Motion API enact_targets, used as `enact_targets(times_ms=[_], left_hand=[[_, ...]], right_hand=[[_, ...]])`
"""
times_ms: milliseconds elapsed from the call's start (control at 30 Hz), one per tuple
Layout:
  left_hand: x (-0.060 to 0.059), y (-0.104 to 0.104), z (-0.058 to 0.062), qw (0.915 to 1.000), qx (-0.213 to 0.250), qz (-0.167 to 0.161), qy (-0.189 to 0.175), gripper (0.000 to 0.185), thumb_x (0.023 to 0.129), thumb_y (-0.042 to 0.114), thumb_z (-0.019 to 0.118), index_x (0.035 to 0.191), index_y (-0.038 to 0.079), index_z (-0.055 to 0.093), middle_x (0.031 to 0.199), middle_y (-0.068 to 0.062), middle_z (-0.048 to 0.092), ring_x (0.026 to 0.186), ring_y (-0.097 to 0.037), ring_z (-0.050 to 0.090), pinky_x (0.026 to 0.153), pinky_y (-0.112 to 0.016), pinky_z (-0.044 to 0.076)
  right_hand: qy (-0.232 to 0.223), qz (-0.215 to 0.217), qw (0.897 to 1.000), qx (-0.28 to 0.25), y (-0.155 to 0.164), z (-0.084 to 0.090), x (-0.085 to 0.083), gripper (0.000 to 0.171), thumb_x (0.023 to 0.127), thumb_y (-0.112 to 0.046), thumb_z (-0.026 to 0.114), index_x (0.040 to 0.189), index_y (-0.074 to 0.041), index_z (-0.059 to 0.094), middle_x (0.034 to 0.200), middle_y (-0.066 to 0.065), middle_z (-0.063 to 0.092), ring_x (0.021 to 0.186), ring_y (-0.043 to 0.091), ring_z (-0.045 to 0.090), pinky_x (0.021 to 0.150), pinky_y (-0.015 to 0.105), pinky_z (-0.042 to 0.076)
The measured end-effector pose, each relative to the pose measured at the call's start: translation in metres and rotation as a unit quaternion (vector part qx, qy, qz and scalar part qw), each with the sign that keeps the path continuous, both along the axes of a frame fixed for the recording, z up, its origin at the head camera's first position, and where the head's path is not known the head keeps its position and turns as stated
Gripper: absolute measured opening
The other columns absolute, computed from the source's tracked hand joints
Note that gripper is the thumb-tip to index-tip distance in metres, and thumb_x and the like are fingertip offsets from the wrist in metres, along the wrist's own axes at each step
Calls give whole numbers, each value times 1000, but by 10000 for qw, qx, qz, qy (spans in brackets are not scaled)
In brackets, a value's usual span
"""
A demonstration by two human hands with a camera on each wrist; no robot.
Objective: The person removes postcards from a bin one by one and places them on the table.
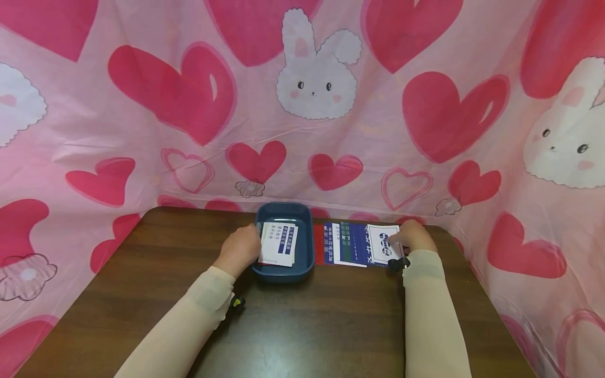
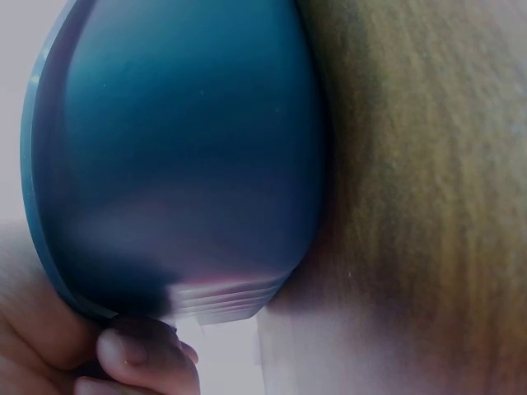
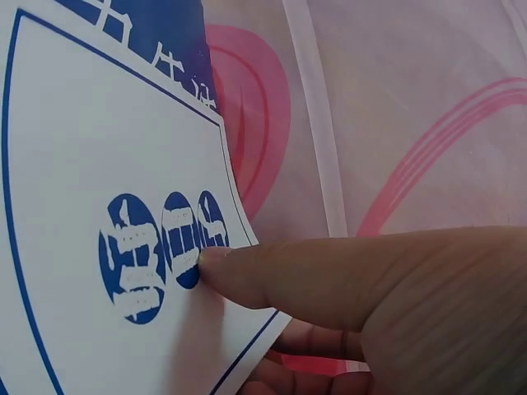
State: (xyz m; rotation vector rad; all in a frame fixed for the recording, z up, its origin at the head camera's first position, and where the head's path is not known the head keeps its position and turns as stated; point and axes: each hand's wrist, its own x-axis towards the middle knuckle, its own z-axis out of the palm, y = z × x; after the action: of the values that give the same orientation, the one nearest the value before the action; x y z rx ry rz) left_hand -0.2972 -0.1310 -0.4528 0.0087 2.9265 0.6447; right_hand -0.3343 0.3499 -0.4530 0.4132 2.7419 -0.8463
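A dark blue tray [image 1: 283, 274] stands at the far middle of a brown table [image 1: 307, 325], with white cards printed in blue [image 1: 279, 244] lying in it. My left hand [image 1: 238, 249] is at the tray's left rim; in the left wrist view its fingers [image 2: 123, 350] curl round the rim of the tray [image 2: 181, 148]. To the right of the tray lies a row of overlapping red, green, blue and white cards [image 1: 347, 244]. My right hand [image 1: 413, 236] pinches the rightmost white card [image 1: 383, 244]. Its thumb [image 3: 329, 271] lies on that card [image 3: 82, 181], with fingers under its corner.
A pink cloth with hearts and rabbits [image 1: 312, 121] hangs behind and on both sides of the table and closes it in. The row of cards lies close to the table's far edge. Bare brown wood fills the near half.
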Motion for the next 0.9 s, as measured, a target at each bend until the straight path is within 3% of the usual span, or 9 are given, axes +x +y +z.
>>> enact_targets(times_ms=[233, 600, 733, 833, 900], left_hand=[[-1, 0, -1, 10000, 34, 19, -4, 40, 107, 19, 73, 139, -4, 67, 116, -21, 78, 81, -29, 72, 75, -48, 72], [0, -1, -1, 10000, 48, 57, -16, 41, 108, 21, 73, 141, -4, 66, 119, -21, 77, 82, -29, 72, 80, -51, 73], [-1, -1, -2, 10000, 37, 21, -5, 41, 109, 20, 72, 141, -4, 66, 119, -22, 77, 82, -29, 72, 78, -49, 73], [-1, 0, -2, 10000, 35, 6, 4, 40, 109, 20, 72, 140, -5, 66, 118, -22, 77, 82, -29, 72, 77, -48, 73], [-1, 0, -2, 10000, 27, 13, 22, 41, 109, 20, 72, 141, -5, 65, 119, -22, 77, 83, -30, 73, 79, -49, 73]], right_hand=[[0, 145, 9999, 91, -3, 1, -1, 31, 98, -20, 86, 113, 4, 74, 101, 18, 71, 91, 35, 68, 79, 43, 65], [-57, 262, 9996, 71, 0, 4, -5, 38, 100, -23, 85, 123, 5, 73, 113, 22, 73, 101, 38, 66, 91, 52, 64], [131, 408, 9987, 288, 1, 12, -5, 39, 104, -29, 78, 120, 6, 75, 112, 22, 73, 104, 39, 65, 97, 58, 61], [396, 584, 9966, 418, -6, 21, -4, 45, 107, -35, 73, 126, 7, 74, 119, 25, 75, 109, 40, 68, 101, 60, 61], [548, 715, 9956, 240, -16, 29, -3, 49, 108, -36, 71, 132, 7, 72, 126, 29, 75, 113, 43, 71, 103, 60, 61]])
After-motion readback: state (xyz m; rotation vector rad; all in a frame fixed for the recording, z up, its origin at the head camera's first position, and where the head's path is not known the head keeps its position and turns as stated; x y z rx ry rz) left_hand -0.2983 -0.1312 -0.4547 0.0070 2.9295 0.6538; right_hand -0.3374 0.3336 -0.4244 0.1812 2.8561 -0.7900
